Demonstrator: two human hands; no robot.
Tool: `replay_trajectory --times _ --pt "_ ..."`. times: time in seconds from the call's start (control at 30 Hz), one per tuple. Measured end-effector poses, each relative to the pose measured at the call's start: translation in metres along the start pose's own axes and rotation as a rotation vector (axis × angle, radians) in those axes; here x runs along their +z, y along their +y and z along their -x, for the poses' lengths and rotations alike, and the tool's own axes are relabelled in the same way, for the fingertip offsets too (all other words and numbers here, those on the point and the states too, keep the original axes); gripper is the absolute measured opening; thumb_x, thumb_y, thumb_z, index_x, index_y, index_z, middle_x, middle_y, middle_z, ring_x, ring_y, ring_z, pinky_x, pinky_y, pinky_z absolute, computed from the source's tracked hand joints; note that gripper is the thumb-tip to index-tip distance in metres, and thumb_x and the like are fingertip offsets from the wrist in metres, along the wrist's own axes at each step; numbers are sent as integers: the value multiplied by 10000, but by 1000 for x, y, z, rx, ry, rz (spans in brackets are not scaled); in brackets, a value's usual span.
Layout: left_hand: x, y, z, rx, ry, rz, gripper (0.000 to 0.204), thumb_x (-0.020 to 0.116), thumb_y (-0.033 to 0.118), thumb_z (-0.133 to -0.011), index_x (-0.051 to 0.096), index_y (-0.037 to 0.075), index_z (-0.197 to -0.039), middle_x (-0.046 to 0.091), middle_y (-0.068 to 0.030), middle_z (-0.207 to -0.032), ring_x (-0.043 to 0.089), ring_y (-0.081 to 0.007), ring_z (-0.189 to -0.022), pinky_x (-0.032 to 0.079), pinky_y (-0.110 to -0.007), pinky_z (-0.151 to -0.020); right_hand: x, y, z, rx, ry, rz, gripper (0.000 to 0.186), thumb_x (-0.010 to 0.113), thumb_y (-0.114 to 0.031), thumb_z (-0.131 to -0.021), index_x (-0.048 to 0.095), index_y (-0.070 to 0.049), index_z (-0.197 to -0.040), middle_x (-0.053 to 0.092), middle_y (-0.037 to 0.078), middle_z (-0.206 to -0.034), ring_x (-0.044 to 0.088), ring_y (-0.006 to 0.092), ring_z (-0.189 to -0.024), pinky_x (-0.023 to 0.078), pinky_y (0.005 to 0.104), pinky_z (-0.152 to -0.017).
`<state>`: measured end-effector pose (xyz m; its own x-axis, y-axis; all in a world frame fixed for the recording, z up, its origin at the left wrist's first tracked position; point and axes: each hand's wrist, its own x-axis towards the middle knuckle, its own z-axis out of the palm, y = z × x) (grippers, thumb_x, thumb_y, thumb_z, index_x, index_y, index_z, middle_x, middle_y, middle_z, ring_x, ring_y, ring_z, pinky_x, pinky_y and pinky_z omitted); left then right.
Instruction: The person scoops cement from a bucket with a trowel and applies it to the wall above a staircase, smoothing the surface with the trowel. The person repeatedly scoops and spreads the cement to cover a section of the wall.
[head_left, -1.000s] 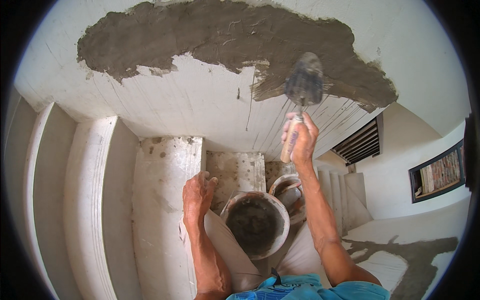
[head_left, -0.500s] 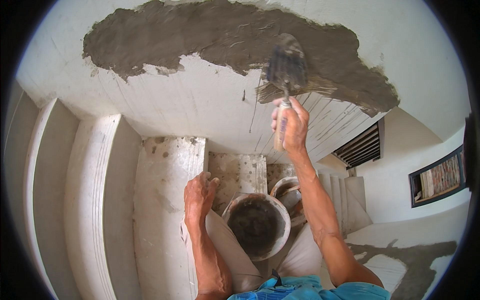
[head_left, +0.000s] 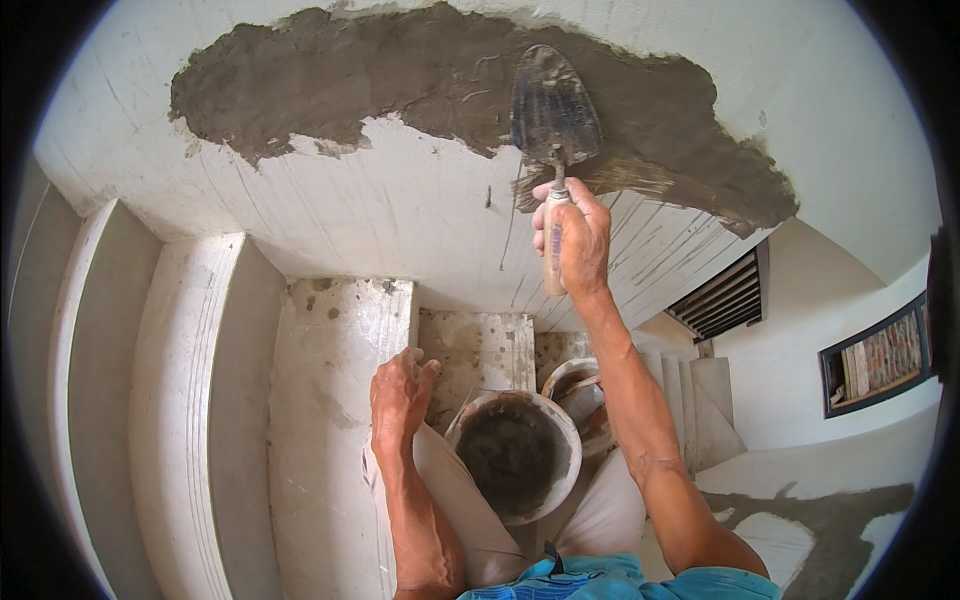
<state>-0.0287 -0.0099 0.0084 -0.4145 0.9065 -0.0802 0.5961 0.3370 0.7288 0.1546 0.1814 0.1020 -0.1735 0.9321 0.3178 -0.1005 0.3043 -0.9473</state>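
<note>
My right hand (head_left: 578, 240) grips the wooden handle of a trowel (head_left: 553, 108). Its pointed, mortar-smeared blade lies over the lower edge of a wide patch of wet grey mortar (head_left: 290, 80) on the white wall; whether the blade touches the mortar I cannot tell. Over my left knee rests my left hand (head_left: 402, 390), fingers loosely curled, with no tool visible in it. Between my knees stands a bucket (head_left: 572, 455) with grey mortar (head_left: 510, 450) inside. Just behind it to the right is a second container (head_left: 585, 385), partly hidden by my right forearm.
Pale stair steps (head_left: 180, 400) rise to the left, and a mortar-spotted step (head_left: 335, 340) lies beside my left leg. Lower steps (head_left: 680, 400) run down to the right. Beyond them are a slatted vent (head_left: 722, 290), a dark-framed opening (head_left: 875, 355) and another grey mortar patch (head_left: 840, 520).
The trowel and my right hand have shifted slightly left and up along the mortar patch. My left hand and the buckets stay in place.
</note>
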Motion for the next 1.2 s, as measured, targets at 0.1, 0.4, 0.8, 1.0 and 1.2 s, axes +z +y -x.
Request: replay_trajectory --times 0.1,0.4,0.8,1.0,1.2 --pt "-2 1 0 -14 -17 4 382 693 257 -893 702 -29 -1147 723 -264 -1017 709 -392 -970 536 -455 -866 -13 7 7 19 52 -34 296 445 -153 -885 632 27 -1028 595 78 -719 553 112 -548 461 283 -473" --pt "0 2 1 2 -7 6 362 705 258 -912 697 -11 -1154 719 -230 -937 680 -417 -925 520 -476 -838 -7 -2 17 -9 27 6 300 441 -130 -878 624 40 -1045 594 80 -733 548 116 -553 456 281 -476" --pt "-3 7 3 -17 -15 -8 363 688 258 -906 703 -24 -1135 724 -255 -1007 700 -402 -943 536 -460 -860 -21 2 26 76 152 -32 317 443 -172 -888 639 25 -1041 590 74 -716 564 120 -546 465 288 -471" --pt "1 1 1 18 10 -6 348 720 246 -906 703 -10 -1139 718 -229 -903 687 -415 -892 530 -471 -819 1 -20 15 35 25 76 290 454 -149 -896 635 30 -1035 595 73 -723 563 113 -547 465 285 -471" --pt "1 0 2 0 16 -5 355 711 254 -910 700 -12 -1144 719 -236 -929 686 -417 -908 526 -480 -831 -20 -8 12 68 101 27 291 444 -152 -903 630 24 -1041 598 72 -729 570 112 -552 479 281 -478"
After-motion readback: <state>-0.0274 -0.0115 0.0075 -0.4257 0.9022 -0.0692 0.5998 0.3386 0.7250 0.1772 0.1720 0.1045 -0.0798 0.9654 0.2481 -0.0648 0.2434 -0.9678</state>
